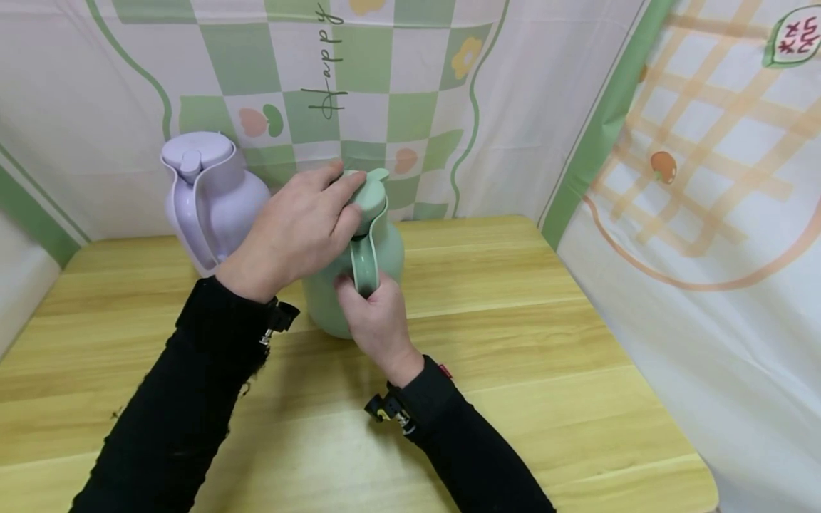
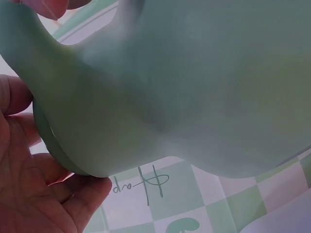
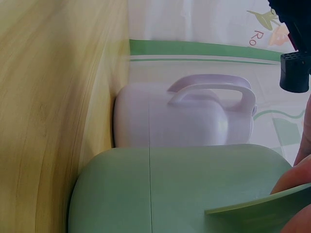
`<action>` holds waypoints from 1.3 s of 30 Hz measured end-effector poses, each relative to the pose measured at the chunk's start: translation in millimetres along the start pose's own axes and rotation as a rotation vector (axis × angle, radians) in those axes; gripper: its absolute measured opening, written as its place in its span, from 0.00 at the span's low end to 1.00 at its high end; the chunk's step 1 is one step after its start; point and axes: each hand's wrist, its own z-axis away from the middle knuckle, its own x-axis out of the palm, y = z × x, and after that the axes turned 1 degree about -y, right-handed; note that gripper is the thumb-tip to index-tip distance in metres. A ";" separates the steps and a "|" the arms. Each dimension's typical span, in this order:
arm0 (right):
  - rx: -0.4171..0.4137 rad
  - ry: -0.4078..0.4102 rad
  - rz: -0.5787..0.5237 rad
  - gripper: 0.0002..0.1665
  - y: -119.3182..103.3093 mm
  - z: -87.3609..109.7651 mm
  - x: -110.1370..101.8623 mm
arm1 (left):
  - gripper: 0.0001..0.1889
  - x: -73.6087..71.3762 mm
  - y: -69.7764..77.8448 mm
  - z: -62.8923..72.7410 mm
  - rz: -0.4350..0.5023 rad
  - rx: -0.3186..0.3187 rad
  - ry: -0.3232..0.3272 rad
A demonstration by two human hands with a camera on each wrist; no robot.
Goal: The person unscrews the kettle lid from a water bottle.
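A green thermos jug (image 1: 333,303) stands on the wooden table, its handle toward me. My right hand (image 1: 378,320) grips that handle (image 1: 364,265); in the right wrist view its fingers (image 3: 294,177) wrap the handle's upper part. My left hand (image 1: 301,221) lies over the top of the jug, holding the round green lid (image 1: 370,199). Seen from the left wrist, the fingers (image 2: 87,199) curl along the rim of the lid (image 2: 53,143). My palm covers part of the lid in the head view. A lilac thermos jug (image 1: 221,192) stands close behind my left hand.
The light wood table (image 1: 513,342) has its right edge beside a white hanging cloth (image 1: 705,342). A green-and-white checked cloth (image 1: 308,64) hangs right behind both jugs. My left forearm (image 1: 173,399) crosses the table's left part.
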 end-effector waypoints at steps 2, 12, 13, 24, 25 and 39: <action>0.004 -0.001 0.001 0.27 -0.2 0.1 0.0 | 0.28 0.1 -0.4 -0.3 -0.008 0.004 0.000; 0.017 -0.026 -0.022 0.27 -0.3 0.7 -1.4 | 0.26 0.9 1.2 0.0 -0.037 -0.002 0.088; 0.017 -0.026 -0.025 0.27 -0.3 0.7 -1.4 | 0.26 0.9 2.0 0.0 -0.039 -0.015 0.092; 0.014 -0.020 -0.025 0.29 -0.4 0.4 -1.1 | 0.28 6.4 6.3 -2.2 -0.087 -0.103 0.177; 0.016 -0.019 -0.023 0.29 -0.5 0.3 -0.9 | 0.28 6.5 6.6 -2.4 -0.093 -0.108 0.187; 0.015 -0.017 -0.005 0.28 0.3 0.1 -0.7 | 0.32 5.9 11.0 -4.3 -0.171 -0.160 0.212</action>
